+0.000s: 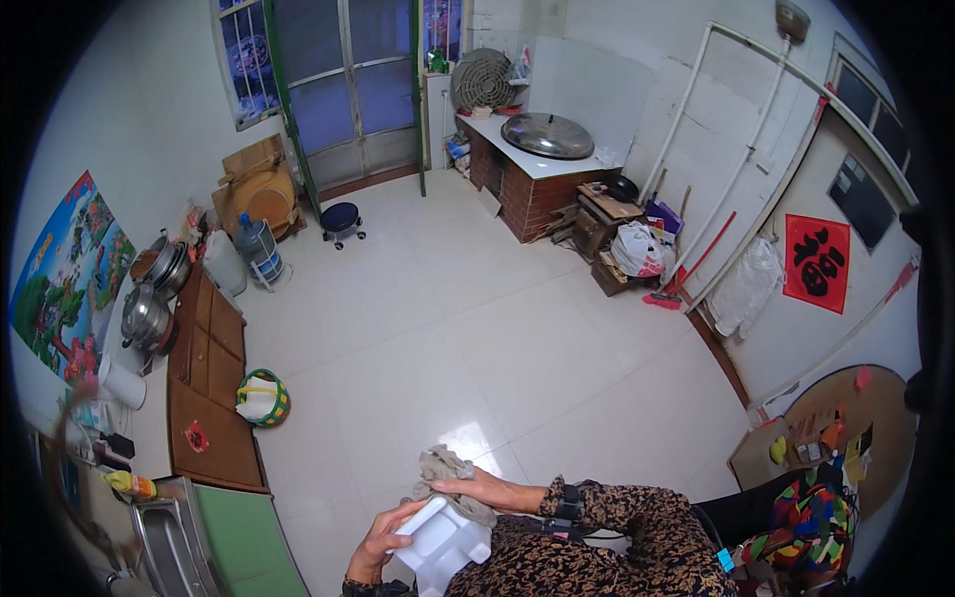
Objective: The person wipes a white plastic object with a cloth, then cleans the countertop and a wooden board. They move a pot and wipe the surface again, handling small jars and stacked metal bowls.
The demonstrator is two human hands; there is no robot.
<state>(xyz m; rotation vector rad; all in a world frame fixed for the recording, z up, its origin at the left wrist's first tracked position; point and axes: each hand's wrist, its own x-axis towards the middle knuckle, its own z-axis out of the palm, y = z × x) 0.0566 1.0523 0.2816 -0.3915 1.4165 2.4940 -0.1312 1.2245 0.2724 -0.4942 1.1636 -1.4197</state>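
Observation:
A white moulded plastic container (440, 545) with stepped sections is tilted close to my body at the bottom of the head view. My left hand (384, 536) grips its left side, with the thumb over the rim. A crumpled grey cloth (442, 470) is in my right hand (492, 492), bunched at the container's upper edge and hanging down along its right side. Part of the cloth is hidden behind my right hand and the container. The container's lower end runs out of the picture.
At left stand a brown cabinet (213, 403), a metal sink (164, 548) and a woven basket (277, 403) on the tiled floor. A wheeled stool (340, 218) and a brick stove (515, 190) are farther off. A round table (888, 463) stands at right.

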